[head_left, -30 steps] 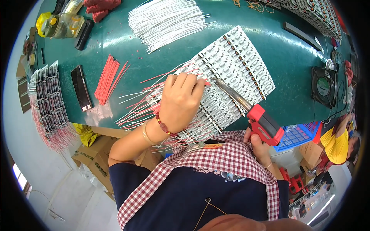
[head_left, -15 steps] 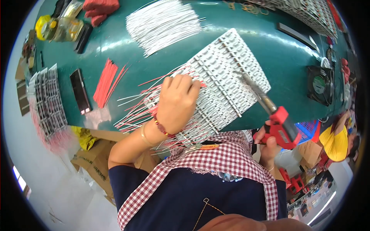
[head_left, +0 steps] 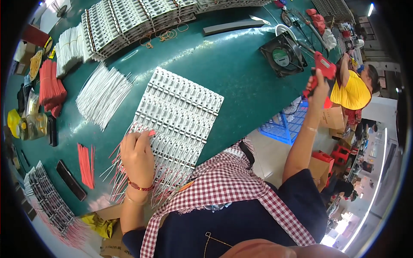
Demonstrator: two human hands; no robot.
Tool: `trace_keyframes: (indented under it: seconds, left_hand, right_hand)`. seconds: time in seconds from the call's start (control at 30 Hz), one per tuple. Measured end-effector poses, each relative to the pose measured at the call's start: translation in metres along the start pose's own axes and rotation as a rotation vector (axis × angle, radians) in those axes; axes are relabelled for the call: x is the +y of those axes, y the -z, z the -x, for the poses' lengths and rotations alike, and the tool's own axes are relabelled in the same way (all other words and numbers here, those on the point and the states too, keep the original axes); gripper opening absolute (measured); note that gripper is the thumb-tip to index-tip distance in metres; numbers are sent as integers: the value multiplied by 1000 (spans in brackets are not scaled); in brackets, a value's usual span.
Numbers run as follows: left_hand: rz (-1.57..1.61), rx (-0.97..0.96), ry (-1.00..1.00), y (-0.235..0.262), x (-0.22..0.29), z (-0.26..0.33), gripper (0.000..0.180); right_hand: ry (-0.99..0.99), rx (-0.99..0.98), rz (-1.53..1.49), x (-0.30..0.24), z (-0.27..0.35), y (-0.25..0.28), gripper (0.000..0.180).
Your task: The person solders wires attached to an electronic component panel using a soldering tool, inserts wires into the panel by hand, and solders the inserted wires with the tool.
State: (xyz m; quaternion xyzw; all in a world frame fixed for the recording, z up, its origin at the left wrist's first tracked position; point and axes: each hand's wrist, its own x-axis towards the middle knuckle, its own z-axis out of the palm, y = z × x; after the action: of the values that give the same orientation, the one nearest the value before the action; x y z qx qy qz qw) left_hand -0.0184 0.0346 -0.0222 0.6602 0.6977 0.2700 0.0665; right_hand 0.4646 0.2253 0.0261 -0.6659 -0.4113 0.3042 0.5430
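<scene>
1. The panel of small white parts [head_left: 178, 114] lies flat on the green table [head_left: 232, 69], its near edge fringed with red and white wires that hang towards us.
2. Going from the left, we see a thin bunch of red wires [head_left: 86, 165] and a fan of white wires [head_left: 103, 96] lying loose on the table, both well apart from our hands.
3. Our left hand [head_left: 137, 157] rests on the near left corner of the panel, fingers curled down onto the wire ends as they were a second ago; whether they pinch one wire we cannot tell.
4. Our right hand [head_left: 317, 86] has changed most: a second ago it held the red tool [head_left: 320, 69] with its tip over the panel, and now it has swung up and away to the right, past the black fan [head_left: 283, 53], fingers wrapped closed around the grip.
5. We judge the joining work is paused, the panel only steadied.
</scene>
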Motion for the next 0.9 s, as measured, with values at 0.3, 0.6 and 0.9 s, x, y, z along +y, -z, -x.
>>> trace_keyframes:
  seconds: [0.3,0.6,0.9]
  left_hand:
    - [156,101,103,-5,-1,-8,18]
    - [27,137,-146,5,-3,9,27]
    - [-3,32,-130,-6,1,13,24]
  right_hand:
    - [233,-107,-411,-22,64,-3,42]
    - [10,-724,-307,-5,195,-70,58]
    - [-295,-998,-87,11,245,-92,57]
